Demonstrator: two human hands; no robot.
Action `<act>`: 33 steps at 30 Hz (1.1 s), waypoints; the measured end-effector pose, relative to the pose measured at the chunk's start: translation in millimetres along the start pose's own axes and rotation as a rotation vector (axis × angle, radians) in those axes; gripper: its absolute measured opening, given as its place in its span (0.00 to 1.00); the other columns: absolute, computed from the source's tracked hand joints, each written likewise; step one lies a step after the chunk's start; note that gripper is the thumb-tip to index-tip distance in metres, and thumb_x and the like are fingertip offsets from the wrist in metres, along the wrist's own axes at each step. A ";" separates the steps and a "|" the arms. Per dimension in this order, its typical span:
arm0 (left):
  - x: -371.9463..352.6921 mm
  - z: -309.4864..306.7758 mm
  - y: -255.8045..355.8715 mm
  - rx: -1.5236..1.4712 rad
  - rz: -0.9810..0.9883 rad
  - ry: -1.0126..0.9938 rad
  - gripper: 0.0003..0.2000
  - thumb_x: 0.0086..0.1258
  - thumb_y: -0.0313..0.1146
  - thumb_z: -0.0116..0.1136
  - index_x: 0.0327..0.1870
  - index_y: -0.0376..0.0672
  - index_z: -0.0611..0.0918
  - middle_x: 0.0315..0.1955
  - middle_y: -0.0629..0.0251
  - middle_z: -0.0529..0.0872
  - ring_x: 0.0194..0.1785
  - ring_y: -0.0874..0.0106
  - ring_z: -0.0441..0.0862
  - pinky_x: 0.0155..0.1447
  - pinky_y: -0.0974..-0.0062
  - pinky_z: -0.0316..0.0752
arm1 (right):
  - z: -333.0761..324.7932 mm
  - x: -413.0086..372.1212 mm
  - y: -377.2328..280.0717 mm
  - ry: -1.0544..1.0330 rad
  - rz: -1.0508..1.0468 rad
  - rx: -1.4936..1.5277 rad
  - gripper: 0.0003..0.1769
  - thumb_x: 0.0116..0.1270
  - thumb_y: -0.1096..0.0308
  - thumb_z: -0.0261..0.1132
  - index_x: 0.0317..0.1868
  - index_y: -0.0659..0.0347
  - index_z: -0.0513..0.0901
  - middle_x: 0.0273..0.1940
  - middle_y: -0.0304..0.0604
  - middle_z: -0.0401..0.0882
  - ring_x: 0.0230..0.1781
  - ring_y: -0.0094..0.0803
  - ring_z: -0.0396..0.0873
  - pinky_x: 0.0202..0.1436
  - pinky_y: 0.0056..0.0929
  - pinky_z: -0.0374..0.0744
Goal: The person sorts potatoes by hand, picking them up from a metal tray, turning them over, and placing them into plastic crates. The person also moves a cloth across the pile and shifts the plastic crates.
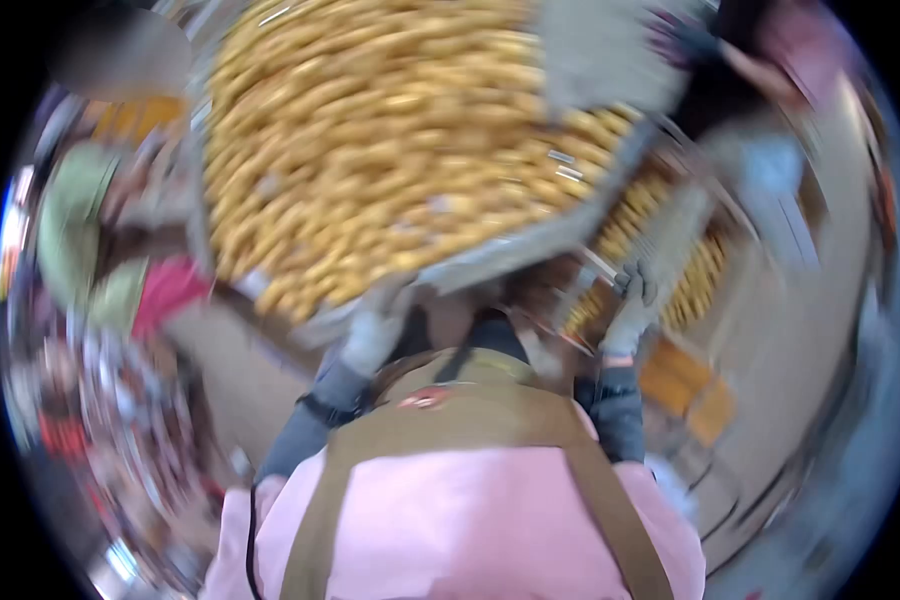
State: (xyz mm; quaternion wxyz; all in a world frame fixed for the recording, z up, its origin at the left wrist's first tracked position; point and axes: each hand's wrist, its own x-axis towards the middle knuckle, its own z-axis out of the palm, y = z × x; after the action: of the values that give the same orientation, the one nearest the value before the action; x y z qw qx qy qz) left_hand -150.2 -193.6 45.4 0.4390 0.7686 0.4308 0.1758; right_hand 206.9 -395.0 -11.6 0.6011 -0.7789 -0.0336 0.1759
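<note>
A large table with a pale raised rim (pixel 510 243) is heaped with yellow oblong pieces (pixel 370 130), blurred by motion. My left hand (pixel 375 325), in a light glove, rests at the near rim beside the heap; its fingers are smeared. To the right, my right hand (pixel 633 308), gloved with dark fingertips, reaches over the side of a crate (pixel 685 250) holding more of the yellow pieces. Its fingers look spread, with nothing visible between them.
At the upper right, another person (pixel 790 50) in pink leans in, a dark-gloved hand over the table's grey surface (pixel 605 60). A person in green (pixel 75 220) is at the left. Orange-yellow boxes (pixel 685 385) lie by my right side. Blurred clutter (pixel 135 420) fills the lower left.
</note>
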 end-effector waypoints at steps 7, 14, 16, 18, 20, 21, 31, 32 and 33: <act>-77.6 -109.9 -162.0 -0.026 -0.479 0.954 0.14 0.78 0.34 0.55 0.61 0.42 0.78 0.54 0.59 0.81 0.54 0.59 0.82 0.60 0.64 0.78 | 292.8 -180.1 -81.0 -1.246 -1.095 -0.738 0.33 0.61 0.63 0.70 0.68 0.57 0.74 0.66 0.52 0.74 0.69 0.51 0.71 0.75 0.51 0.66; -34.7 -177.3 -173.1 -1.326 -0.719 0.819 0.26 0.83 0.49 0.44 0.74 0.44 0.68 0.65 0.66 0.76 0.67 0.69 0.73 0.69 0.66 0.70 | 431.2 -230.9 -35.1 -1.310 -1.530 -1.007 0.34 0.71 0.50 0.60 0.76 0.46 0.68 0.76 0.46 0.65 0.80 0.45 0.56 0.80 0.63 0.49; -36.0 -179.9 -183.6 -1.175 -0.616 0.723 0.27 0.84 0.47 0.42 0.77 0.43 0.63 0.69 0.64 0.73 0.71 0.68 0.69 0.74 0.66 0.65 | 460.2 -236.7 -36.1 -1.157 -1.594 -1.080 0.37 0.70 0.47 0.61 0.77 0.46 0.67 0.76 0.45 0.65 0.79 0.44 0.57 0.78 0.68 0.48; -38.0 -164.5 -240.2 -1.021 -0.464 0.709 0.28 0.85 0.46 0.42 0.79 0.42 0.60 0.72 0.61 0.71 0.75 0.66 0.66 0.77 0.66 0.62 | 500.9 -240.0 -34.9 -0.991 -1.589 -0.995 0.36 0.68 0.46 0.63 0.76 0.42 0.70 0.75 0.44 0.65 0.78 0.47 0.59 0.76 0.68 0.51; -51.4 -142.8 -303.9 -0.983 -0.391 0.750 0.29 0.84 0.46 0.43 0.80 0.43 0.58 0.73 0.59 0.69 0.76 0.66 0.64 0.78 0.67 0.60 | 543.7 -281.4 -48.1 -1.244 -1.477 -0.766 0.31 0.67 0.48 0.65 0.70 0.41 0.76 0.73 0.42 0.67 0.74 0.51 0.62 0.72 0.64 0.58; -52.3 -150.6 -290.8 -0.820 -0.474 0.727 0.29 0.84 0.45 0.44 0.80 0.43 0.58 0.73 0.58 0.69 0.76 0.66 0.64 0.78 0.68 0.60 | 563.0 -308.1 -53.7 -1.481 -1.406 -0.597 0.28 0.66 0.49 0.66 0.66 0.40 0.81 0.72 0.41 0.69 0.72 0.52 0.64 0.70 0.62 0.62; -29.4 -161.5 -259.7 -0.750 -0.698 0.987 0.26 0.73 0.37 0.67 0.68 0.38 0.74 0.63 0.55 0.78 0.60 0.66 0.80 0.61 0.72 0.78 | 361.2 -264.1 -26.1 -1.531 -1.423 -0.951 0.29 0.62 0.62 0.68 0.64 0.58 0.77 0.66 0.51 0.72 0.69 0.55 0.66 0.69 0.62 0.64; -23.6 -164.7 -247.7 -0.725 -0.699 1.013 0.28 0.71 0.38 0.69 0.68 0.38 0.74 0.61 0.54 0.79 0.59 0.64 0.81 0.61 0.70 0.78 | 353.1 -276.5 -21.6 -1.551 -1.456 -0.931 0.29 0.63 0.60 0.67 0.65 0.58 0.77 0.68 0.50 0.71 0.71 0.53 0.64 0.71 0.62 0.62; -19.3 -168.7 -238.2 -0.700 -0.700 1.039 0.29 0.69 0.40 0.71 0.68 0.38 0.74 0.60 0.53 0.80 0.59 0.62 0.81 0.61 0.68 0.78 | 349.3 -289.5 -15.7 -1.572 -1.489 -0.910 0.29 0.64 0.59 0.66 0.65 0.58 0.76 0.70 0.50 0.69 0.73 0.51 0.62 0.73 0.63 0.60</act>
State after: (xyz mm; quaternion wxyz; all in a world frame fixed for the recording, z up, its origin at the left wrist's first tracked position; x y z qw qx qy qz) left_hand -391.5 -63.1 -56.2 0.4284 0.2166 0.7237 0.4958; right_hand -171.3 -144.1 -4.3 0.0360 -0.3873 -0.9024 0.1851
